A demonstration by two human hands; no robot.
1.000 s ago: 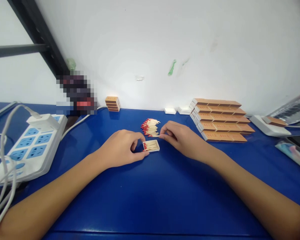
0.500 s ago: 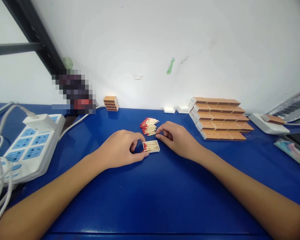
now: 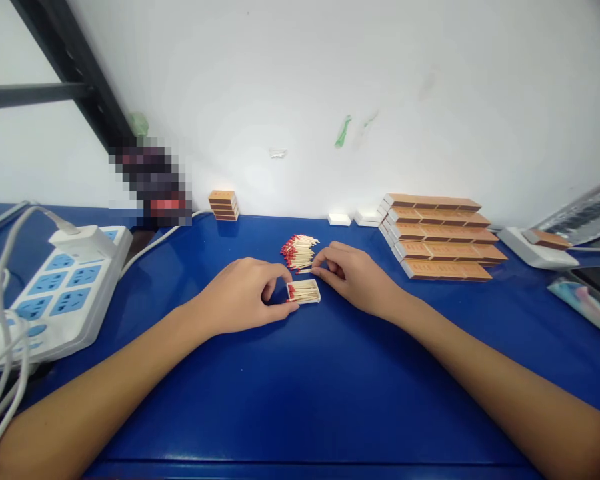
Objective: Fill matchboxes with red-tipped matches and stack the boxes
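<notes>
The tray [image 3: 305,292], before the match pile [image 3: 299,255] on the counter [image 3: 300,407], is pinched by fingers of the left hand [image 3: 247,293]. At the pile's near edge, one match [image 3: 305,271], presumably light and snappable, is pinched by the right hand [image 3: 353,275] at its headless end, the apt hold.

Counts: hands, two (left hand [image 3: 253,293], right hand [image 3: 353,275]). Match tray [image 3: 310,303], one. Match heap [image 3: 301,252], one; individual matches uncountable. Small matchbox stack [image 3: 223,205], one. Tiered matchbox stack [image 3: 445,250], one, five rows. Power strip [image 3: 70,283], one.
</notes>
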